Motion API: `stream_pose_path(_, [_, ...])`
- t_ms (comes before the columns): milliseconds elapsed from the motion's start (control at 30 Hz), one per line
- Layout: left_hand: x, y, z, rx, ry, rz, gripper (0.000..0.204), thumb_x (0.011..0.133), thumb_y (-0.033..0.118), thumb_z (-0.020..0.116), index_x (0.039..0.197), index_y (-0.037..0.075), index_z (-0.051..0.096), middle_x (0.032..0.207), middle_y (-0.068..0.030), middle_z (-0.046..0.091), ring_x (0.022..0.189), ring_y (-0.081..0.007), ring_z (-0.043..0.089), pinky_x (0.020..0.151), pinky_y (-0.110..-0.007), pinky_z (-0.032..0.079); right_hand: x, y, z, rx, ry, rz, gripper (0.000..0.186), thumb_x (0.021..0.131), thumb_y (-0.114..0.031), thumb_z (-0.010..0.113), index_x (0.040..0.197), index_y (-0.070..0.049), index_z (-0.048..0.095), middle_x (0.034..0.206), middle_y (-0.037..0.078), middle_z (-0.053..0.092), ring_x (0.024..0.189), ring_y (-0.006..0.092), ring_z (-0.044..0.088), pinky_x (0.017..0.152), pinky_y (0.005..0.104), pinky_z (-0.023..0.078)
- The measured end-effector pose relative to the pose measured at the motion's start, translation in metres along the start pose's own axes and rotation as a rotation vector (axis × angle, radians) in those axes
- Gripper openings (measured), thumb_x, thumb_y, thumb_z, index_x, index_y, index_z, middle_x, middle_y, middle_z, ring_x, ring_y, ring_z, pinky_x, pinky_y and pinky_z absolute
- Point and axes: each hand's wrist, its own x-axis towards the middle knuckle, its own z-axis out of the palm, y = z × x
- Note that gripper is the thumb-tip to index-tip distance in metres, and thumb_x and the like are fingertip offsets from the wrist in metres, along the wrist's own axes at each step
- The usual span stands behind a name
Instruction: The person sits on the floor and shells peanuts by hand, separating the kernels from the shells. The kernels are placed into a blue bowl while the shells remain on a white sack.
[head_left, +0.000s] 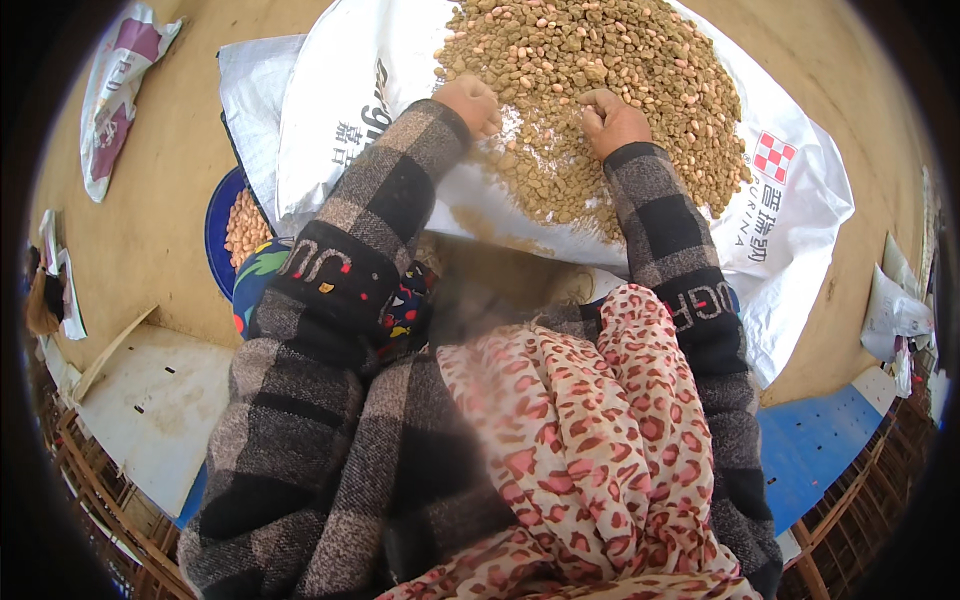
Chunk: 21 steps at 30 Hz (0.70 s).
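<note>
A heap of tan crumbly lumps mixed with pinkish nuts or beans (660,80) lies on a large white woven sack (815,205) spread in front of me. My left hand (472,105) is at the heap's left edge, fingers curled down among the loose bits. My right hand (615,125) is on the front part of the heap, index finger bent against the thumb. What either hand holds, if anything, is too small or hidden to make out. Between them the white sack shows through a thinner scatter of crumbs.
A blue basin (218,240) of similar pink kernels sits at left, partly behind my sleeve. Printed bags lie at far left (125,90) and far right (890,315). Pale board (150,410) and blue board (820,445) are near the lower sides, with rusty bars beyond.
</note>
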Motion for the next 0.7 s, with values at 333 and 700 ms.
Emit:
stream_pose_path(333, [-0.006, -0.006, -0.011, -0.539, -0.197, -0.259, 0.020, 0.089, 0.012, 0.046, 0.104, 0.000, 0.048, 0.087, -0.0122, 0.062, 0.064, -0.0108, 0.060, 0.049, -0.022, 0.050, 0.015, -0.019, 0.008, -0.455, -0.118, -0.104, 0.022, 0.086, -0.023, 0.048, 0.103, -0.010, 0.054, 0.099, 0.015, 0.057, 0.092, 0.0290, 0.056, 0.078, 0.0402, 0.045])
stream_pose_path(700, [-0.032, 0.009, 0.025, 0.774, -0.008, 0.215, 0.027, 0.080, 0.029, 0.057, 0.088, 0.003, 0.058, 0.080, -0.0158, 0.061, 0.079, -0.0280, 0.059, 0.073, -0.037, 0.047, 0.017, -0.014, 0.017, -0.237, -0.073, -0.150, 0.018, 0.083, -0.023, 0.054, 0.096, -0.010, 0.059, 0.085, 0.014, 0.061, 0.082, 0.0291, 0.059, 0.074, 0.0403, 0.046])
